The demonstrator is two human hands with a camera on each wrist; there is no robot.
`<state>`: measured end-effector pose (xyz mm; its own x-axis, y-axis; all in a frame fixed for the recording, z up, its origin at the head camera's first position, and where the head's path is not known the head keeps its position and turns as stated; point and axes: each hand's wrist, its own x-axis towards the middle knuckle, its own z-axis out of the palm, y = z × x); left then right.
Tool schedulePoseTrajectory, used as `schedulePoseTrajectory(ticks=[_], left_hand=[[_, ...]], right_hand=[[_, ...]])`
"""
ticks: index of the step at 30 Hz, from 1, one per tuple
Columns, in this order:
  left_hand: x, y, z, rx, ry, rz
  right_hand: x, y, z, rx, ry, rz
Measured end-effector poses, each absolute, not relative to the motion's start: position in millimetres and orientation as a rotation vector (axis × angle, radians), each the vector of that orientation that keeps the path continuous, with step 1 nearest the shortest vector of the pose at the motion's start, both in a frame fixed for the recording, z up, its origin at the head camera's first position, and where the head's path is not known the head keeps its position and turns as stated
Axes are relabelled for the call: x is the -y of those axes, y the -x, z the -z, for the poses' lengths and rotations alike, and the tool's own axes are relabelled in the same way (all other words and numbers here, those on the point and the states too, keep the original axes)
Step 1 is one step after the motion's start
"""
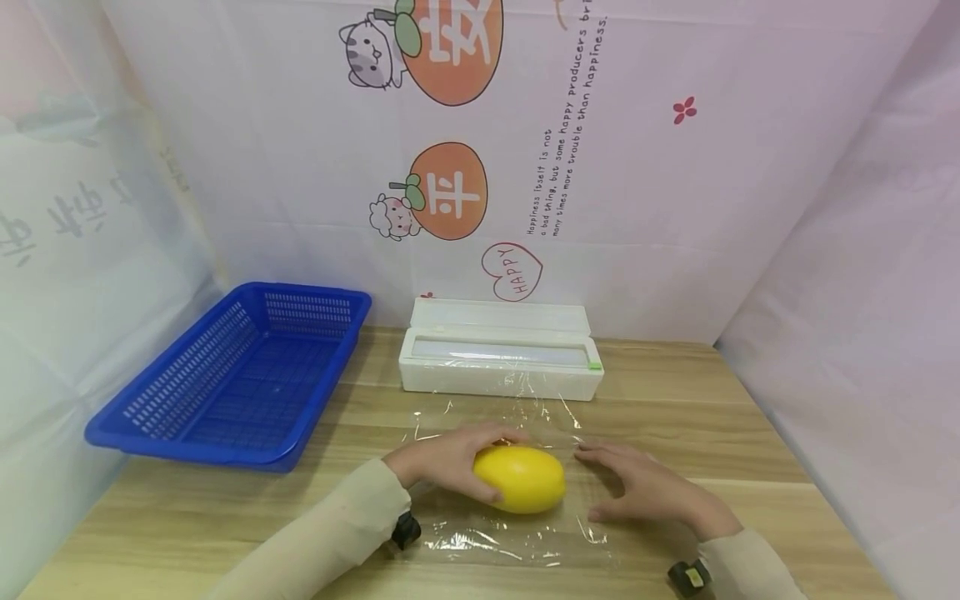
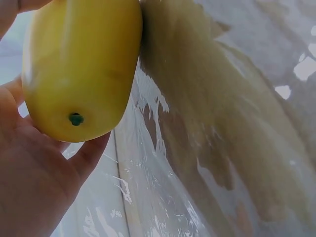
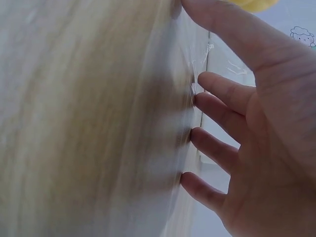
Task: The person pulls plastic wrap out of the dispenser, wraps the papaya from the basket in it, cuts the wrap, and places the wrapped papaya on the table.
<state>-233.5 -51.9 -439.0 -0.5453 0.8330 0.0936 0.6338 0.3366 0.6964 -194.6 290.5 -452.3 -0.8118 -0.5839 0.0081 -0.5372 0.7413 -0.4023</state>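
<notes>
In the head view, the yellow fruit [image 1: 528,482] lies just below and right of the frame's middle, on a sheet of clear film [image 1: 487,546] spread over the wood-grain worktop [image 1: 697,400]. The left hand [image 1: 453,460] grasps the fruit's left end, thumb on the near side and fingers on the far side. The right hand [image 1: 648,492] is released, lower right of centre, its fingers extended leftward at the film's right edge, apart from the fruit. The film reaches up to a white box [image 1: 498,379] at the middle of the frame, its lid [image 1: 498,317] raised at the back. A blue basket [image 1: 330,375] stands at the left. Behind is a white cloth [image 1: 637,183] printed with orange fruits, small animals and a red heart. Both sleeves [image 1: 330,533] are cream.

In the left wrist view, the fruit fills the upper left, a small green spot at its lower end. The left hand curls round it from the left edge and lower left; creased, glinting film runs from the centre downward and to the right.

In the right wrist view, the right hand fills the right side, fingers spread and pointing left, fingertips [image 3: 187,178] against the film. A yellow sliver of the fruit shows at the top edge.
</notes>
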Motion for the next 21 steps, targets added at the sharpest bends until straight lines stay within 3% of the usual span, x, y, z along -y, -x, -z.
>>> schedulePoseTrajectory(ticks=[21], left_hand=[[71, 229, 436, -2.356, -1.164, -1.094]], right_hand=[[-299, 193, 440, -2.741, 0.935, 0.989]])
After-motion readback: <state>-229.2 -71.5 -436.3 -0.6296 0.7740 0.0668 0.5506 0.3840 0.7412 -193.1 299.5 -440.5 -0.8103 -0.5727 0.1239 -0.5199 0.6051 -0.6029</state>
